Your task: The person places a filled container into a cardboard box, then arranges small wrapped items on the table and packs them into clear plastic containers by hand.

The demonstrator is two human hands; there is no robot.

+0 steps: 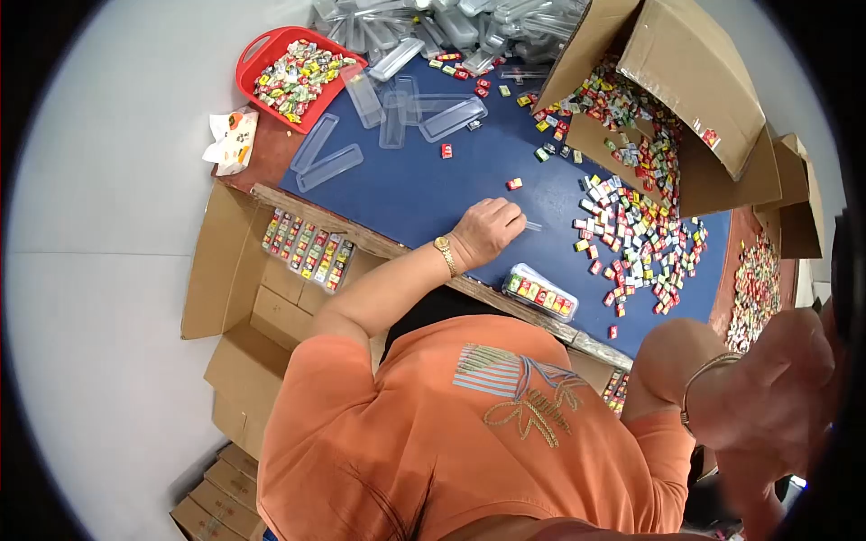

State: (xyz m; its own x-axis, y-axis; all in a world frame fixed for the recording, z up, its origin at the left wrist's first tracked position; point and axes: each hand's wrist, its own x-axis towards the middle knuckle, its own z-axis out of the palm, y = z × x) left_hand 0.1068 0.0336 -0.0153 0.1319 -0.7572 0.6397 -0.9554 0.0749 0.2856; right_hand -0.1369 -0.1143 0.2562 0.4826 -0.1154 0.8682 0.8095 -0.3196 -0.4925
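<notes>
My left hand (490, 232), with a gold watch (445, 255) at its wrist, rests on the blue tabletop (406, 194) with its fingers curled closed. A thin clear plastic piece (533, 226) shows beside the fingertips; whether they grip it I cannot tell. Close to this hand lies a small red block-shaped piece (514, 184). A clear plastic box (541, 291) filled with rows of colourful pieces stands at the table's near edge, right of the hand. My right hand (767, 388) is raised close to the camera, blurred, a bracelet at the wrist; its fingers are not clearly visible.
A tipped cardboard box (690, 77) spills small colourful pieces (631, 239) onto the table. At the back are piled clear cases (460, 27) and a red basket (262, 56) of pieces. An open carton (216, 261) with filled cases sits below the table edge.
</notes>
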